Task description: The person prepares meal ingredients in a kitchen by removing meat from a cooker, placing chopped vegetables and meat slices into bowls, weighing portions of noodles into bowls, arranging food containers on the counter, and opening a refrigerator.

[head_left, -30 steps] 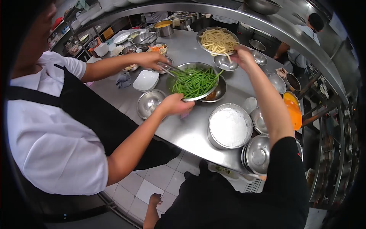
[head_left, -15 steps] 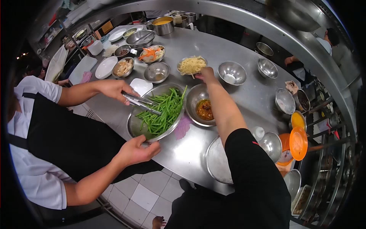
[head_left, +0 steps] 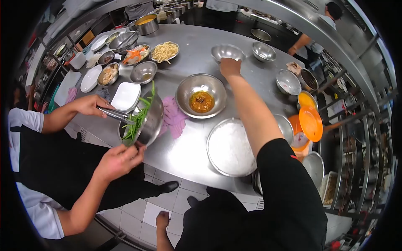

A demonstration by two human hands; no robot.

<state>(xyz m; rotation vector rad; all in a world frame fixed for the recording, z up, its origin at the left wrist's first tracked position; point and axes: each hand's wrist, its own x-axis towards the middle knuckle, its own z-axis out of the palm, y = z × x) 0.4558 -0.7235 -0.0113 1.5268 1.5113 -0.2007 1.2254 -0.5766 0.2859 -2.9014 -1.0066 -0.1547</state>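
Note:
My right hand (head_left: pixel 230 67) is stretched over the steel table, closed at the near rim of a metal bowl (head_left: pixel 217 49); its fingertips are out of sight. Down by my body, my left hand (head_left: pixel 163 219) hangs over the floor, fingers curled, with nothing visible in it. Nearer me stands a wide metal bowl (head_left: pixel 184 90) with an oily brown sauce (head_left: pixel 202 102) in its bottom. Noodles (head_left: pixel 165 52) fill a bowl farther left. On my left a co-worker holds tongs (head_left: pixel 113 113) and tilts a metal bowl (head_left: pixel 155 115) of green beans (head_left: pixel 140 119).
A round metal lid or tray (head_left: pixel 231 146) lies by the table's near edge under my right arm. A purple cloth (head_left: pixel 173 117) and a white square dish (head_left: pixel 125 96) lie to the left. Orange containers (head_left: pixel 310 123) stand at right. An overhead metal shelf crosses the top.
My right hand has left the noodle bowl, now farther left, and is at the metal bowl beside it. The co-worker's bowl has tipped and moved left. My view has shifted.

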